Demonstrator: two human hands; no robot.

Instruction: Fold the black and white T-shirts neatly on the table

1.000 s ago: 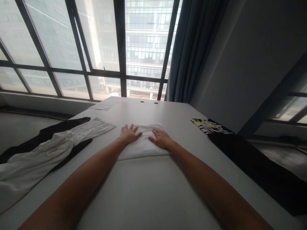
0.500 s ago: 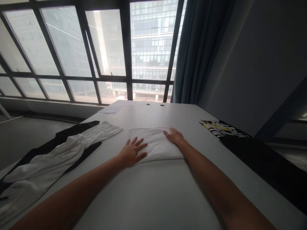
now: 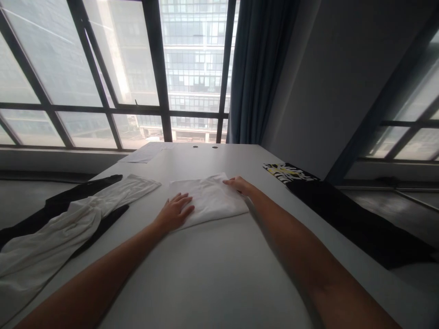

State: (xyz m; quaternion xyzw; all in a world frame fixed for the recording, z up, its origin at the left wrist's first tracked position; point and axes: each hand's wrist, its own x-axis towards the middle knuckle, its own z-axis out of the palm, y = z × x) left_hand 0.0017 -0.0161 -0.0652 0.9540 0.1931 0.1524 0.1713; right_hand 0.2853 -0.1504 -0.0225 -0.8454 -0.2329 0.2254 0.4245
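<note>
A folded white cloth [image 3: 207, 201] lies on the grey table [image 3: 212, 269] in front of me. My left hand [image 3: 174, 211] rests flat on the cloth's near left corner, fingers stretched out. My right hand [image 3: 240, 184] is at the cloth's far right corner, fingers curled onto the edge, which looks slightly raised there. Whether the fingers pinch the fabric is unclear.
A loose white garment [image 3: 65, 224] lies over a black garment [image 3: 55, 205] at the left. A black cloth [image 3: 346, 219] with a yellow, black and white patterned piece [image 3: 283, 172] lies at the right. Papers [image 3: 144, 153] sit at the table's far edge by the window. A blue curtain [image 3: 254, 68] hangs behind.
My hands moved apart from the middle of the cloth: the left slid back to the near left corner, the right went to the far right corner. The cloth has turned slightly.
</note>
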